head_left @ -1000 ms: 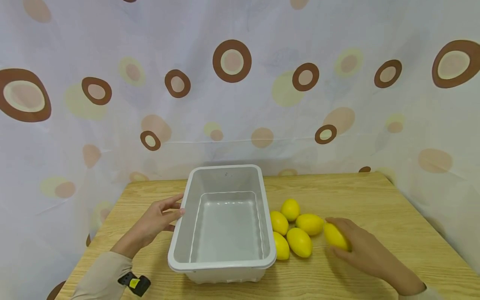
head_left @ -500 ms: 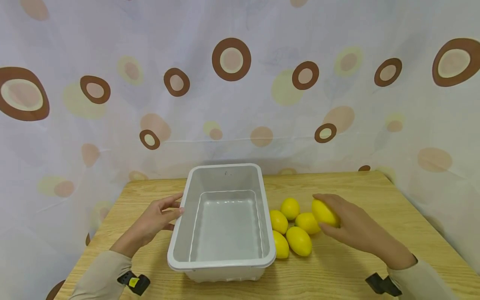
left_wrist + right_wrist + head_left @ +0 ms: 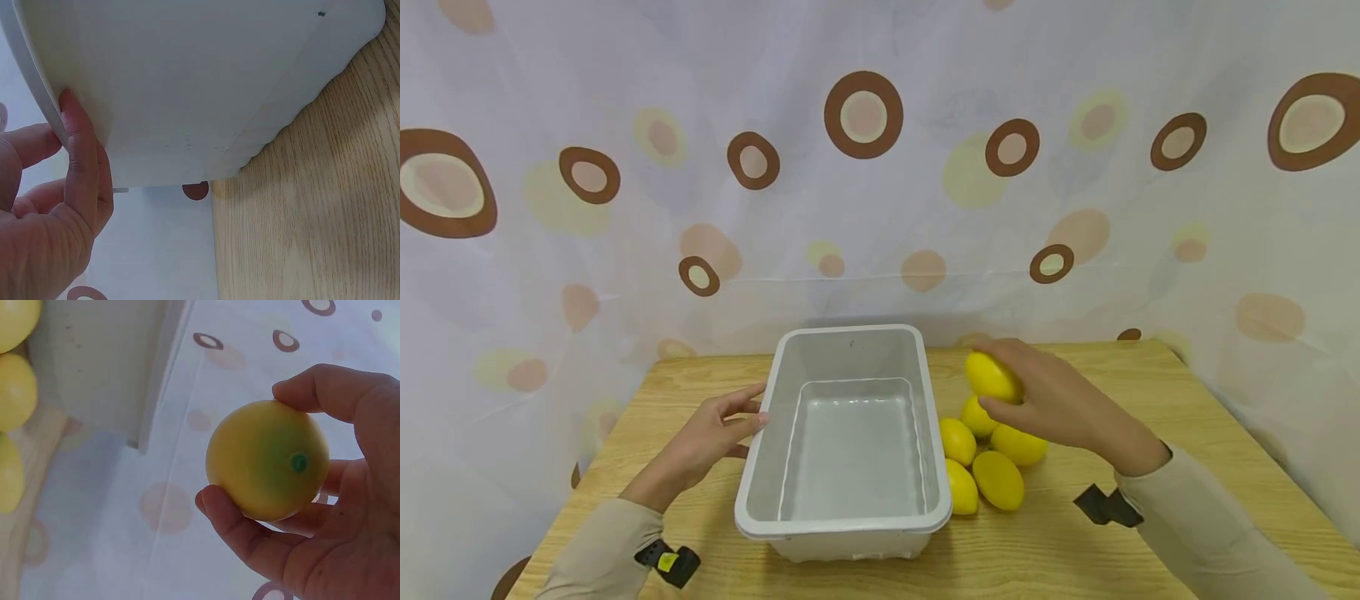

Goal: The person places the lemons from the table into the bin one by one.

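Observation:
A grey plastic tub [image 3: 857,467] stands on the table with nothing inside it. My left hand [image 3: 711,437] pinches its left rim; in the left wrist view the thumb and fingers [image 3: 81,156] lie on either side of that rim. My right hand [image 3: 1045,396] holds a lemon [image 3: 991,377] in the air, right of the tub and above the other lemons. Seen from the right wrist, thumb and fingers curl round this lemon [image 3: 265,459], whose green-tinged tip shows. Several more lemons [image 3: 998,481] lie in a cluster against the tub's right side.
The wooden table [image 3: 1150,467] reaches back to a patterned curtain [image 3: 865,208] hanging behind it. Black straps [image 3: 1108,506] are worn at both wrists.
My right hand has lifted the lemon off the table and carried it left and away from me, over the cluster. The left hand and the tub stay in place.

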A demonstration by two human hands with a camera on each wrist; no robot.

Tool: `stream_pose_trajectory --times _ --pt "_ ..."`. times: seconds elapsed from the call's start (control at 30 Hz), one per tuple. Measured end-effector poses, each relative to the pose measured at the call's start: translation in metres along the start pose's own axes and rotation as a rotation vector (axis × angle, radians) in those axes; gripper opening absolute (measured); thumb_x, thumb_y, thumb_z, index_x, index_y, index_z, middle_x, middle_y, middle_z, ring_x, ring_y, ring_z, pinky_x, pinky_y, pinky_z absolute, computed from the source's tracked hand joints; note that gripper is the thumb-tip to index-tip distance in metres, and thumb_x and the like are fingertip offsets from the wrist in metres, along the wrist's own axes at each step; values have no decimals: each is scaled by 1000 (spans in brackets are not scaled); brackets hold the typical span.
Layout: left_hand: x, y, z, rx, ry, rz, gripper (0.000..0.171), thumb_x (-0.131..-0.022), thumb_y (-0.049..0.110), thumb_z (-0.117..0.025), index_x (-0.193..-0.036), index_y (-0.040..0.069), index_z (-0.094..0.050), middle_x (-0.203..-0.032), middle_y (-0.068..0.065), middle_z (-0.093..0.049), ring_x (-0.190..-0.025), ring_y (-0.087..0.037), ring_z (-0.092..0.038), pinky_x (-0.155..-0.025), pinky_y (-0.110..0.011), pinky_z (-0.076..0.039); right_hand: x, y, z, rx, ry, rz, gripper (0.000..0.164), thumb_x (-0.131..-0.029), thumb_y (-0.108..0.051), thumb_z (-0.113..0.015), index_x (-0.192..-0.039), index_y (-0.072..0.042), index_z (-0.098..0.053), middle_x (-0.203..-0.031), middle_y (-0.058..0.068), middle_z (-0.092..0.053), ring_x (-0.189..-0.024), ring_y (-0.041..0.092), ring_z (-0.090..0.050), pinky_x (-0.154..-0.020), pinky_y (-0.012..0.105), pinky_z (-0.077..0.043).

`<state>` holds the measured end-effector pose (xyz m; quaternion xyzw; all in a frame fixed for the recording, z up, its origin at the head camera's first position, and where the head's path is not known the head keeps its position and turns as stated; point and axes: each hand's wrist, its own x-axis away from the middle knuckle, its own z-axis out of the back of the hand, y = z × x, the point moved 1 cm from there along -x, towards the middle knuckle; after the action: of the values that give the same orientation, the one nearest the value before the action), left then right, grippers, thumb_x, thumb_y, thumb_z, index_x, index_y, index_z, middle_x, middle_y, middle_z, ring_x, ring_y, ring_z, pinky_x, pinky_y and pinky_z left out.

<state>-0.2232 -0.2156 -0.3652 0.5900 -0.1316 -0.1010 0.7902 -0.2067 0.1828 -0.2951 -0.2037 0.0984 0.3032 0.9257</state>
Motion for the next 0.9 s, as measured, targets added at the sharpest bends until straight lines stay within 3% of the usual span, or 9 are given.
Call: stream_pose_trajectory --times 0.2,0.43,0.77,0.9 --pt "1 2 0 -2 1 0 58 -87 22 -58 -138 13 -33 -119 -22 -46 -95 -26 -58 -70 -41 -53 -29 -19 3 -23 -16 41 59 -82 -31 -62 -133 -14 -39 -122 0 -49 -88 12 -48 -77 30 -45" --pt "1 3 -1 -6 5 -1 57 -87 21 -58 -138 13 -34 -119 -22 -46 -94 -26 -59 -69 -41 -53 -66 -42 -1 -51 -43 95 54 -79 -28 -62 -128 -13 -44 -98 -4 -53 -77 13 -48 -67 25 -44" --pt "0 0 0 5 10 1 57 -87 21 -58 -137 12 -34 -118 -22 -47 -94 -26 -59 -69 -41 -53 -115 -65 -29 -4 -156 109 49 -78 -29 -60 -121 -11 -50 -93 -3 -54 -75 13 -48 -64 24 -42" --pt "-1 0 0 6 6 1 56 -87 20 -57 -138 12 -33 -118 -22 -47 -95 -26 -58 -69 -41 -53 -131 -73 -45 22 -202 95 51 -77 -29 -61 -122 -10 -50 -97 -1 -56 -79 14 -49 -68 25 -43"
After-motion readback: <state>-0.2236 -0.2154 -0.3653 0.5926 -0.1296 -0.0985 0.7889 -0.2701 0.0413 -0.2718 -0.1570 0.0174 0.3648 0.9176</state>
